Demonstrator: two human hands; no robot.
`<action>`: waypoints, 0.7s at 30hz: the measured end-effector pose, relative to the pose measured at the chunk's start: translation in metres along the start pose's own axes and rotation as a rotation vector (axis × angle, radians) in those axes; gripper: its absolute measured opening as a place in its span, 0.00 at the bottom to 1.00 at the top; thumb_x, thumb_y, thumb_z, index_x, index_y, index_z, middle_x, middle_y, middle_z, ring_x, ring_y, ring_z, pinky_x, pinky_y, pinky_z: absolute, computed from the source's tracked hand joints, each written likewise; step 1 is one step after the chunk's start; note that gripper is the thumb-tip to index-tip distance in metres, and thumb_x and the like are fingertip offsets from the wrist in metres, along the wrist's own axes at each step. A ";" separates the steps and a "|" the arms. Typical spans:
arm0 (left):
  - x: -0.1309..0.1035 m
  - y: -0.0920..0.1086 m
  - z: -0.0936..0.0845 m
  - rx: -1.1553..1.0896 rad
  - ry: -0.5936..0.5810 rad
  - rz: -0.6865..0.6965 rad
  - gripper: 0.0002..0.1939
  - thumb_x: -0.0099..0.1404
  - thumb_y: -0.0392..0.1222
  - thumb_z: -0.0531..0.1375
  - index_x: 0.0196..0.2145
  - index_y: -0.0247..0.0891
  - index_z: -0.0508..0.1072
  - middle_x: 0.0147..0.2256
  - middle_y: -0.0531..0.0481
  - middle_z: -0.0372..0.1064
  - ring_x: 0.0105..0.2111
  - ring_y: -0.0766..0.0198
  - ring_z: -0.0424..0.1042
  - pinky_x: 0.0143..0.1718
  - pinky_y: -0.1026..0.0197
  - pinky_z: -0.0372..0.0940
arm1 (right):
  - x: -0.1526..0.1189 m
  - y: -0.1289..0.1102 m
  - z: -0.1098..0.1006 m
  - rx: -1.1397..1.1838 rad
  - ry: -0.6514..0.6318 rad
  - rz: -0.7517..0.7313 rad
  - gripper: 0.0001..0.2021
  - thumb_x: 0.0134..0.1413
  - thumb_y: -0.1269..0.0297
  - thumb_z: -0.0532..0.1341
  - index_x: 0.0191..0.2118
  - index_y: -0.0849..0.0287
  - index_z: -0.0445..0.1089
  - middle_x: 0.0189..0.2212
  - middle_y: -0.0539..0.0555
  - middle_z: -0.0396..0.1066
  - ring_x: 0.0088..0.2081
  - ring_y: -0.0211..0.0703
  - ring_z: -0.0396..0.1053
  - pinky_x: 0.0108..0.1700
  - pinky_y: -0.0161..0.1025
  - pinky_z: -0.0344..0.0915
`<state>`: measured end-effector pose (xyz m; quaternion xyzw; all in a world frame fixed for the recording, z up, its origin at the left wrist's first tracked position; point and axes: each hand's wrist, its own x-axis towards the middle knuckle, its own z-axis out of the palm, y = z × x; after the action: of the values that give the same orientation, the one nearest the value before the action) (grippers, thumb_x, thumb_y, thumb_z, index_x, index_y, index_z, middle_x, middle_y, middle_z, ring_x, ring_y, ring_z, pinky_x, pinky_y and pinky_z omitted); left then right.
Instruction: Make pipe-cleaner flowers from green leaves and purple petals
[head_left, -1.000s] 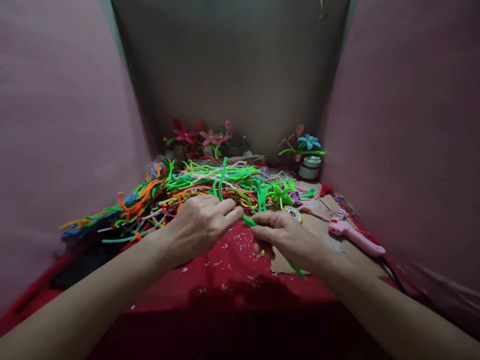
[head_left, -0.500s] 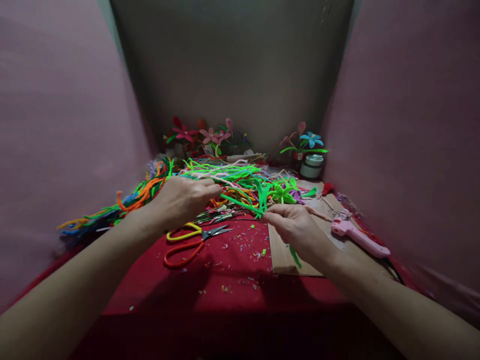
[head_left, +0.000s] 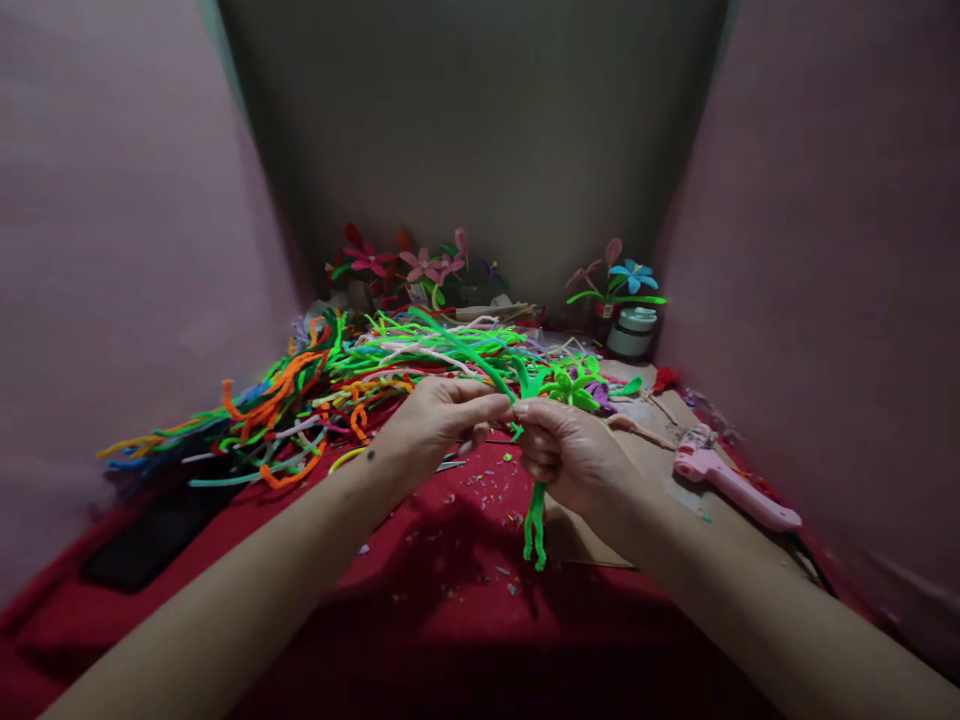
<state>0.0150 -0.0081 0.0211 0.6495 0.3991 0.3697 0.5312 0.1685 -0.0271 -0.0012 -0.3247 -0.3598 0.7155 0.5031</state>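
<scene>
My right hand (head_left: 574, 450) is closed round several green pipe cleaners (head_left: 535, 525), whose two bent ends hang below the fist. Above it, green loops stick up, and one long green strand slants up to the left. Close against it, my left hand (head_left: 442, 425) is closed, thumb and finger pinching at the bunch where it leaves the right fingertips. Exactly what lies in that pinch is partly hidden. Just behind the right hand, a light green pipe-cleaner flower (head_left: 571, 387) shows. Scissors lie under the left hand, mostly covered, with a yellow handle (head_left: 345, 458) peeking out.
Loose coloured pipe cleaners (head_left: 292, 380) heap across the back and left. A pink glue gun (head_left: 735, 485) rests on cardboard (head_left: 592, 540) at right. A dark flat phone-like object (head_left: 150, 540) lies left. Finished flowers (head_left: 367, 262) and a lidded jar (head_left: 631, 332) stand behind.
My left hand has moved right and down to meet my right hand. The long green strand now points up-left instead of stretching between the hands. The scissors have become mostly covered.
</scene>
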 end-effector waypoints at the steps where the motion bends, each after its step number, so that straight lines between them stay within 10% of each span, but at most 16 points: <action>1: 0.002 -0.003 0.005 -0.026 0.048 0.023 0.12 0.54 0.46 0.60 0.23 0.33 0.71 0.15 0.56 0.58 0.16 0.74 0.53 0.17 0.68 0.48 | 0.002 0.002 0.000 -0.016 -0.008 -0.003 0.04 0.43 0.67 0.59 0.23 0.61 0.66 0.09 0.39 0.41 0.14 0.28 0.34 0.16 0.31 0.33; 15: 0.017 -0.020 -0.009 -0.284 0.160 0.010 0.10 0.53 0.40 0.61 0.21 0.35 0.63 0.15 0.58 0.59 0.14 0.75 0.57 0.16 0.70 0.49 | -0.003 0.017 -0.022 -0.183 -0.075 0.160 0.12 0.46 0.62 0.60 0.33 0.66 0.72 0.14 0.47 0.61 0.16 0.29 0.51 0.20 0.32 0.42; 21: 0.014 -0.026 -0.009 0.007 0.244 0.046 0.13 0.53 0.40 0.60 0.15 0.34 0.63 0.12 0.56 0.60 0.13 0.74 0.55 0.16 0.68 0.48 | -0.023 0.027 -0.031 -0.734 0.131 -0.089 0.17 0.49 0.60 0.58 0.14 0.61 0.62 0.11 0.46 0.55 0.16 0.30 0.50 0.21 0.33 0.45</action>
<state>0.0098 0.0112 -0.0020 0.6104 0.4470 0.4567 0.4679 0.1872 -0.0495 -0.0378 -0.5123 -0.5733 0.4941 0.4060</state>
